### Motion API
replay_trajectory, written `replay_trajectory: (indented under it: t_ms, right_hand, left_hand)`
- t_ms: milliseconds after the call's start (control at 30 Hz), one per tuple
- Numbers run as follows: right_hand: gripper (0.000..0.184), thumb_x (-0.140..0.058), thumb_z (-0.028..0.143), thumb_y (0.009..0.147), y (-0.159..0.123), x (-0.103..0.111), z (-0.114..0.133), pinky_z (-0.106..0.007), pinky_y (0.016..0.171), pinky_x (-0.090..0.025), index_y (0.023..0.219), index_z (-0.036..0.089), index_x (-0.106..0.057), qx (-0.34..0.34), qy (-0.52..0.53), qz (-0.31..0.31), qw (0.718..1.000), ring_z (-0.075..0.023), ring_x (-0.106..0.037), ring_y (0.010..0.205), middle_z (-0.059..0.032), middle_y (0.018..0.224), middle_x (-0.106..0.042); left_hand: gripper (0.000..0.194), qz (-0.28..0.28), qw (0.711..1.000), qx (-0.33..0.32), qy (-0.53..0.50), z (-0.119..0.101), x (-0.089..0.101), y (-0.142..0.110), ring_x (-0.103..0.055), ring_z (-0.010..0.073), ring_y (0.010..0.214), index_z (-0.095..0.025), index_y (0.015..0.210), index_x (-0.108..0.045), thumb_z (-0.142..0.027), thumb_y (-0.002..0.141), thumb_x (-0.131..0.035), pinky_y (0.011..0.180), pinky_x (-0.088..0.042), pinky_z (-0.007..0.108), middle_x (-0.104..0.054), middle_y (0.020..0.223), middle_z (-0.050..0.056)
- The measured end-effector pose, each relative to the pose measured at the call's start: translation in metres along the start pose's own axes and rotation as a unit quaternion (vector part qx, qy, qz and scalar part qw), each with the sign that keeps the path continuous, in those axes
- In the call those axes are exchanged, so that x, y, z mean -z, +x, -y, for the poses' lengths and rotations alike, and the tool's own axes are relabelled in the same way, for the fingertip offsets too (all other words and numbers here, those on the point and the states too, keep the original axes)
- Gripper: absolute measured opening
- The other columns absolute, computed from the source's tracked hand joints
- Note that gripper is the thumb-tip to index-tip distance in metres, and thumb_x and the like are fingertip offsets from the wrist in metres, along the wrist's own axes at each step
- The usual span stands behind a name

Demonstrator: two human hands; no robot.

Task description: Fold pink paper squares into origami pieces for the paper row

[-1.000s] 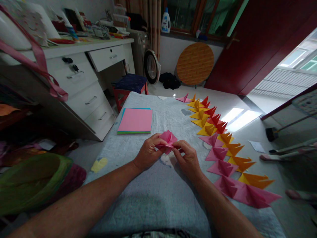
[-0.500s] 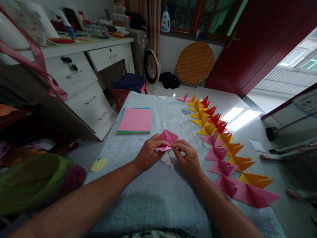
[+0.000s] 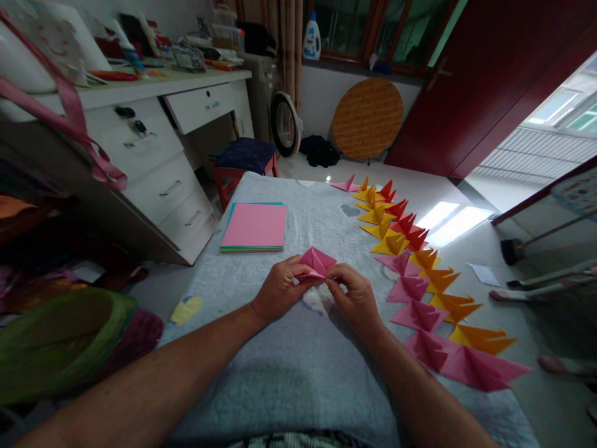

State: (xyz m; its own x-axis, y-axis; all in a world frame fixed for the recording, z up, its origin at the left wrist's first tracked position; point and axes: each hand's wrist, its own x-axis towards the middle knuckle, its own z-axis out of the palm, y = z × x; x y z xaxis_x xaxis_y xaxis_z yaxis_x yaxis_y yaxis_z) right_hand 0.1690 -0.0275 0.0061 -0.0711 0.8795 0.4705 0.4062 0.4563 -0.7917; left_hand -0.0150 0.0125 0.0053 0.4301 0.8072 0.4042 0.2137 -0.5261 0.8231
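Observation:
A pink sheet of origami paper (image 3: 318, 260), partly folded with raised points, is held just above the cloth-covered table. My left hand (image 3: 280, 287) pinches its left corner between thumb and fingers. On the opposite side my right hand (image 3: 353, 295) grips the near right edge with thumb and fingertips. Both thumbs lie close together at the paper's near edge, and the fingertips hide part of the folds. Beyond my left hand lies a square stack of coloured paper (image 3: 254, 226) with a pink sheet on top.
Folded paper cranes in pink (image 3: 420, 315), yellow (image 3: 377, 215) and red (image 3: 405, 219) line the right side of the table (image 3: 261, 386). A stool (image 3: 245, 158) stands behind the far left corner. At left are a white desk (image 3: 149, 149) and a green bin (image 3: 65, 348).
The near flap of the pink paper has been folded flatter, and its far point sits slightly lower. My right fingers have shifted a little along its edge. Everything else stays in place.

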Motion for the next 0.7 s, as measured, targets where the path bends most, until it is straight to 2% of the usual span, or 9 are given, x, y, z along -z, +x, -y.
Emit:
replay_trajectory:
  t_ms: [267, 400, 500, 567, 700]
  right_hand:
    - [0.008, -0.061, 0.019, 0.085, -0.0035, -0.0035, -0.0051, -0.028, 0.071, -0.052, 0.092, 0.021, -0.062, -0.08, 0.039, -0.013, 0.996, -0.0157, -0.066, 0.075, -0.0014, 0.082, -0.068]
    - [0.01, -0.061, 0.02, 0.084, -0.0038, -0.0045, -0.0065, -0.028, 0.071, -0.052, 0.094, 0.022, -0.061, -0.09, 0.056, -0.019, 0.994, -0.0158, -0.066, 0.075, -0.0016, 0.083, -0.069]
    - [0.01, -0.06, 0.02, 0.084, -0.0035, -0.0046, -0.0069, -0.028, 0.072, -0.052, 0.094, 0.022, -0.062, -0.09, 0.058, -0.019, 0.994, -0.0159, -0.065, 0.076, -0.0016, 0.083, -0.069]
    - [0.01, -0.06, 0.02, 0.084, -0.0035, -0.0045, -0.007, -0.027, 0.071, -0.051, 0.094, 0.022, -0.062, -0.086, 0.053, -0.018, 0.995, -0.0157, -0.065, 0.075, -0.0015, 0.083, -0.069]
    - [0.01, -0.059, 0.019, 0.085, -0.0034, -0.003, -0.0054, -0.027, 0.069, -0.049, 0.093, 0.021, -0.064, -0.078, 0.027, -0.002, 0.997, -0.015, -0.062, 0.072, -0.0011, 0.081, -0.067]
  left_hand:
    - [0.008, 0.003, 0.999, 0.026, -0.022, -0.0007, 0.0003, -0.0008, -0.062, 0.0147, 0.075, -0.018, 0.087, -0.077, -0.024, 0.087, -0.071, 0.07, -0.045, 0.025, -0.069, 0.082, 0.003]
    - [0.008, 0.008, 0.999, 0.029, -0.021, -0.004, 0.0003, -0.0005, -0.063, 0.0151, 0.077, -0.019, 0.086, -0.076, -0.026, 0.086, -0.071, 0.072, -0.046, 0.026, -0.07, 0.084, 0.003]
    - [0.005, -0.016, 0.999, 0.041, -0.017, -0.0057, -0.001, -0.0011, -0.062, 0.0142, 0.074, -0.018, 0.086, -0.072, -0.023, 0.083, -0.073, 0.071, -0.046, 0.025, -0.069, 0.081, 0.001]
    - [0.017, -0.047, 0.997, 0.061, -0.031, -0.0061, -0.0023, -0.0022, -0.062, 0.0135, 0.073, -0.019, 0.096, -0.068, -0.02, 0.08, -0.074, 0.07, -0.046, 0.024, -0.069, 0.085, 0.0]
    - [0.059, -0.071, 0.988, 0.096, -0.095, -0.0066, -0.0046, -0.0041, -0.064, 0.0129, 0.072, -0.021, 0.133, -0.05, -0.022, 0.079, -0.074, 0.069, -0.048, 0.024, -0.07, 0.092, 0.002]
